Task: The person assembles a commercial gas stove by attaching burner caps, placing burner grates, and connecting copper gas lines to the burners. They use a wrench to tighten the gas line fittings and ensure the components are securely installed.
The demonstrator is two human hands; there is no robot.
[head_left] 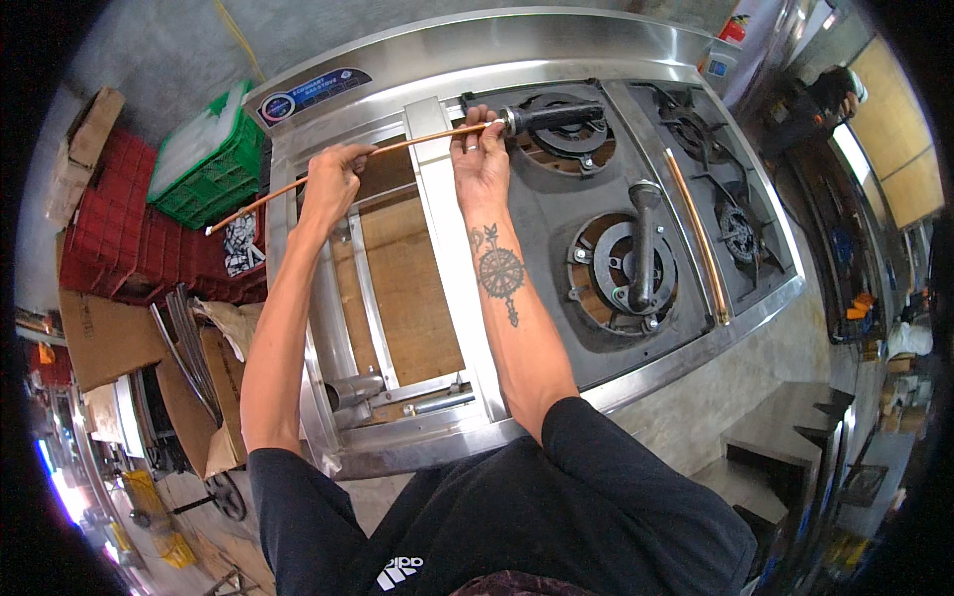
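Note:
A long thin copper tube (263,201) slants across the open left section of a stainless steel gas stove (447,149). My left hand (336,181) is closed around its middle, with the free end sticking out past the stove's left edge. Near the tube's other end, my right hand (481,159) is turned palm up, its fingers pinching the tube. That end meets the metal mouth of a black burner pipe (556,115) lying over the rear burner ring; whether it goes inside is hidden by my fingers. A second black burner pipe (646,248) rests across the front burner ring (596,268).
Another copper tube (696,236) lies along the right of the black cooktop (542,214). A metal pipe fitting (356,389) sits in the open frame. Left of the stove stand green (204,169) and red crates (109,233) and cardboard boxes (109,338). Another person (820,104) is at far right.

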